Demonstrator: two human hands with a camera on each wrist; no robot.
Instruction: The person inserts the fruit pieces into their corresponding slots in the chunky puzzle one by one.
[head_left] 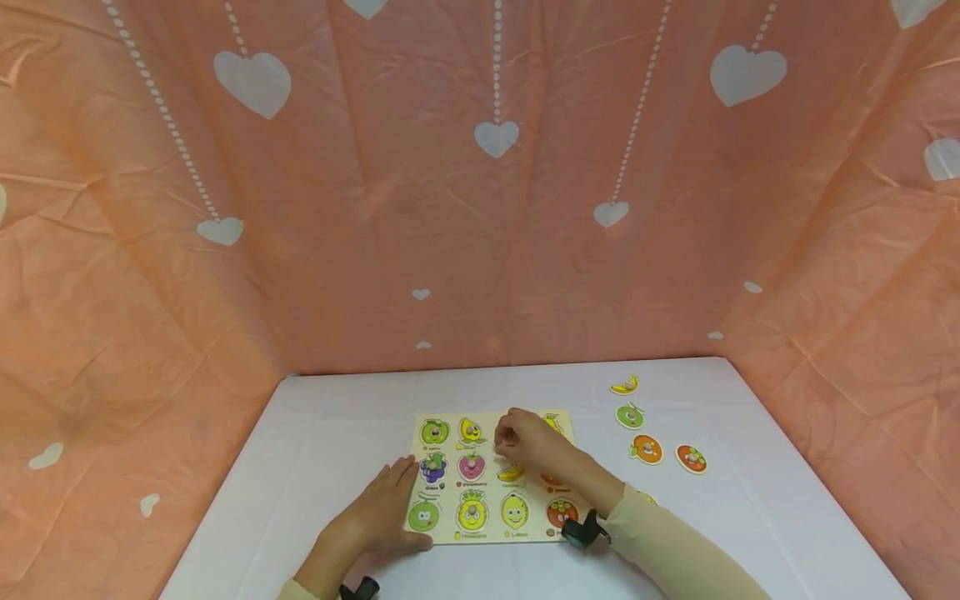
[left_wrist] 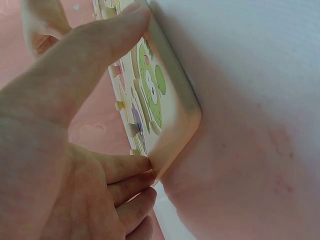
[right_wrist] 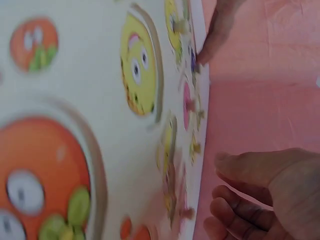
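A cream wooden fruit puzzle board (head_left: 493,535) lies flat on the table. My left hand (head_left: 382,508) braces its near left corner, with straight fingers along the left edge and the thumb at the front edge. Over the third column of the top row hovers my right hand (head_left: 531,440), fingers loosely curled. In the right wrist view its thumb (right_wrist: 245,167) and fingers are apart with nothing between them, near a knob (right_wrist: 187,213) on a pink piece. Knobbed apple (head_left: 434,432), grape (head_left: 432,468), strawberry (head_left: 472,467) and pineapple (head_left: 472,511) pieces sit in the board.
Right of the board lie loose pieces: a banana (head_left: 624,386), a green round fruit (head_left: 630,417), an orange (head_left: 647,450) and a tomato (head_left: 691,459). My right forearm partly covers another yellow piece (head_left: 647,498). A peach-coloured cloth (head_left: 450,217) with white hearts surrounds the white table (head_left: 337,417).
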